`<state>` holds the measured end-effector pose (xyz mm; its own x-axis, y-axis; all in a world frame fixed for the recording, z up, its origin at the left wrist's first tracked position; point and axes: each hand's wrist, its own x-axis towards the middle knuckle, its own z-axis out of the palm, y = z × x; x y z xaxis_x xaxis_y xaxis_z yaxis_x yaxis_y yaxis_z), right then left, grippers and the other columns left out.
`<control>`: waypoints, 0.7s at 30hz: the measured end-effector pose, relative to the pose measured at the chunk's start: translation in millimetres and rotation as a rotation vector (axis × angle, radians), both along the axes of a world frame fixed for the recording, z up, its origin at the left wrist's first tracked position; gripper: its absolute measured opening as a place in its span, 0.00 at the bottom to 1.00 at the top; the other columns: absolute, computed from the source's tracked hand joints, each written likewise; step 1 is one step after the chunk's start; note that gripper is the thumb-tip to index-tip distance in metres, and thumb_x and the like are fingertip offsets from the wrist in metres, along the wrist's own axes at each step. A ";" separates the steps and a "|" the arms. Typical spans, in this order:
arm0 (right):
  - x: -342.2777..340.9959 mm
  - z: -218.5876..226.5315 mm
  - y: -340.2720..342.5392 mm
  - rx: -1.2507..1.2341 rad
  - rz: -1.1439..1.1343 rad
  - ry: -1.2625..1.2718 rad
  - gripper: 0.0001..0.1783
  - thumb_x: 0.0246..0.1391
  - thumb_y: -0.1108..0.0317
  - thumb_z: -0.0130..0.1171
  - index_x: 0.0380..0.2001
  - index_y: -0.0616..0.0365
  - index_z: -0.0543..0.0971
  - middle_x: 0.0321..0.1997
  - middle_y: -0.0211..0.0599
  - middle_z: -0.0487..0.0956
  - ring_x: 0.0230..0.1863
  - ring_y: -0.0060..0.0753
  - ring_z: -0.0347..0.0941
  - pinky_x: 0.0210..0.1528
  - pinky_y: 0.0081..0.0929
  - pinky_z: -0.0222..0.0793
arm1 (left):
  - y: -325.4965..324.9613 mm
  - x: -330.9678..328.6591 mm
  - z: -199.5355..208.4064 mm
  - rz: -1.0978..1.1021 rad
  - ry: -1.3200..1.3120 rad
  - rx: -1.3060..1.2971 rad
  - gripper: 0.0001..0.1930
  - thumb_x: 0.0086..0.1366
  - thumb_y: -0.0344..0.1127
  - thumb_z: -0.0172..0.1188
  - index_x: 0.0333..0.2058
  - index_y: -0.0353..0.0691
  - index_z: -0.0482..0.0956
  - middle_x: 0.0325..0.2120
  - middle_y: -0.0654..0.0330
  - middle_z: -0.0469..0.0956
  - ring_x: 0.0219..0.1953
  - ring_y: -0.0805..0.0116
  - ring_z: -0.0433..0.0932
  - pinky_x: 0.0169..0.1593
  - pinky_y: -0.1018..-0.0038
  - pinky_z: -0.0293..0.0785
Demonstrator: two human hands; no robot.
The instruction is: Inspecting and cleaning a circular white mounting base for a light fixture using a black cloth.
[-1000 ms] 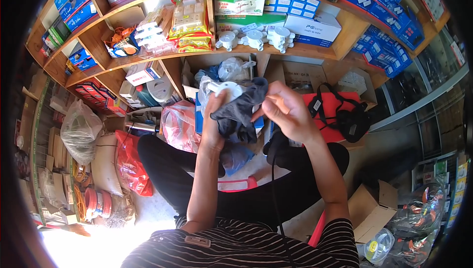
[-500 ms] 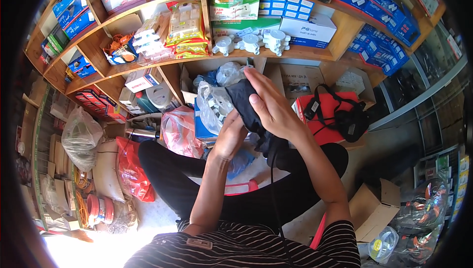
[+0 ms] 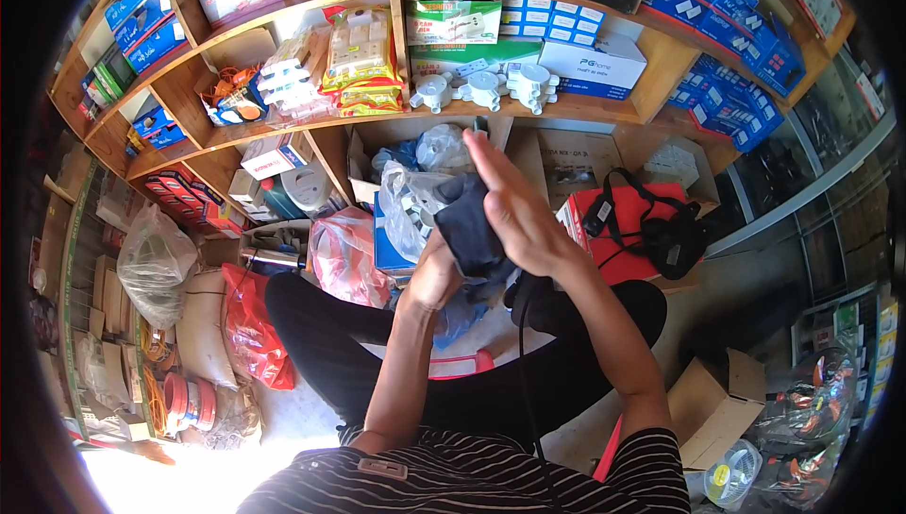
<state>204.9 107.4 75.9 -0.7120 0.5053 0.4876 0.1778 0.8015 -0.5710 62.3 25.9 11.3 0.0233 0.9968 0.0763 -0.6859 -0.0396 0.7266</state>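
Note:
Above my lap I have a piece of soft black cloth [image 3: 472, 224], bunched at its lower end; whether it is a bag or a plain sheet I cannot tell. My left hand [image 3: 437, 271] grips its left edge, with most of the fingers hidden behind it. Flat and stretched out, my right hand [image 3: 522, 215] lies along the right side of the cloth, thumb raised against it. A clear plastic bag [image 3: 404, 217] with white pieces inside is just beyond my left hand. A black cable [image 3: 525, 363] runs down over my lap.
Wooden shelves [image 3: 363, 119] with boxes and white round fittings [image 3: 483, 89] curve across the front. Black straps lie on a red box [image 3: 618, 264] at right. A pink bag [image 3: 347, 254] and a red bag [image 3: 253, 335] stand at left. An open carton [image 3: 708, 410] stands at lower right.
The black cloth has turned and spread into a broader, flatter shape between my hands. My right hand has tilted slightly, its palm now less turned toward the cloth's top; my left hand has shifted a little left and down.

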 end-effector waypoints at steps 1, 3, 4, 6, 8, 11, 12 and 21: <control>2.8 3.2 1.6 -0.058 0.002 0.009 0.39 0.74 0.44 0.28 0.76 0.61 0.49 0.80 0.48 0.50 0.81 0.49 0.41 0.79 0.42 0.38 | 0.2 1.1 1.6 -0.008 0.024 0.050 0.31 0.72 0.37 0.55 0.70 0.35 0.58 0.63 0.56 0.70 0.62 0.67 0.73 0.64 0.67 0.71; -2.5 -0.1 -2.7 -0.046 -0.001 -0.001 0.37 0.74 0.46 0.31 0.75 0.61 0.50 0.80 0.49 0.50 0.81 0.51 0.41 0.79 0.43 0.38 | -3.0 1.0 -5.7 0.026 -0.013 -0.010 0.30 0.72 0.36 0.54 0.69 0.34 0.59 0.62 0.55 0.70 0.61 0.66 0.73 0.63 0.67 0.71; -5.9 -4.5 -10.8 0.019 -0.045 -0.002 0.36 0.75 0.49 0.34 0.75 0.62 0.52 0.78 0.51 0.53 0.80 0.51 0.44 0.79 0.45 0.39 | -3.0 0.9 -7.2 0.051 -0.047 -0.070 0.29 0.72 0.35 0.53 0.68 0.34 0.59 0.61 0.55 0.71 0.61 0.65 0.73 0.63 0.67 0.72; -12.4 -11.5 -14.7 0.218 -0.072 -0.044 0.34 0.74 0.52 0.38 0.73 0.66 0.54 0.75 0.55 0.59 0.78 0.54 0.48 0.78 0.49 0.42 | -1.9 2.7 -7.6 0.110 -0.021 -0.147 0.28 0.73 0.35 0.52 0.68 0.34 0.60 0.60 0.54 0.71 0.60 0.64 0.74 0.63 0.67 0.72; -15.9 -5.5 -25.2 0.239 -0.018 -0.062 0.35 0.74 0.52 0.38 0.73 0.66 0.55 0.74 0.56 0.60 0.78 0.54 0.49 0.77 0.50 0.42 | -1.2 11.0 -10.3 0.249 0.008 -0.180 0.27 0.73 0.36 0.50 0.67 0.36 0.60 0.58 0.51 0.72 0.58 0.61 0.75 0.62 0.66 0.73; -18.4 -4.5 -26.7 0.170 0.083 -0.055 0.35 0.74 0.50 0.38 0.72 0.66 0.56 0.72 0.55 0.64 0.77 0.54 0.52 0.77 0.50 0.43 | -1.8 2.4 -14.6 0.160 -0.005 -0.155 0.28 0.73 0.39 0.53 0.67 0.36 0.61 0.58 0.53 0.73 0.58 0.62 0.75 0.61 0.67 0.73; -16.0 -2.8 -21.7 0.127 0.105 -0.035 0.35 0.74 0.49 0.38 0.72 0.65 0.56 0.73 0.53 0.63 0.77 0.53 0.52 0.77 0.50 0.44 | -0.6 0.8 -17.8 0.141 -0.019 -0.141 0.28 0.72 0.39 0.54 0.67 0.36 0.62 0.58 0.54 0.72 0.58 0.63 0.75 0.61 0.68 0.73; 2.3 14.8 -7.4 -0.192 0.000 0.102 0.26 0.70 0.57 0.51 0.63 0.62 0.72 0.70 0.56 0.68 0.74 0.50 0.60 0.73 0.39 0.54 | -15.3 0.5 -7.1 0.164 -0.042 -0.015 0.31 0.72 0.45 0.55 0.67 0.32 0.63 0.60 0.54 0.73 0.58 0.65 0.76 0.63 0.68 0.72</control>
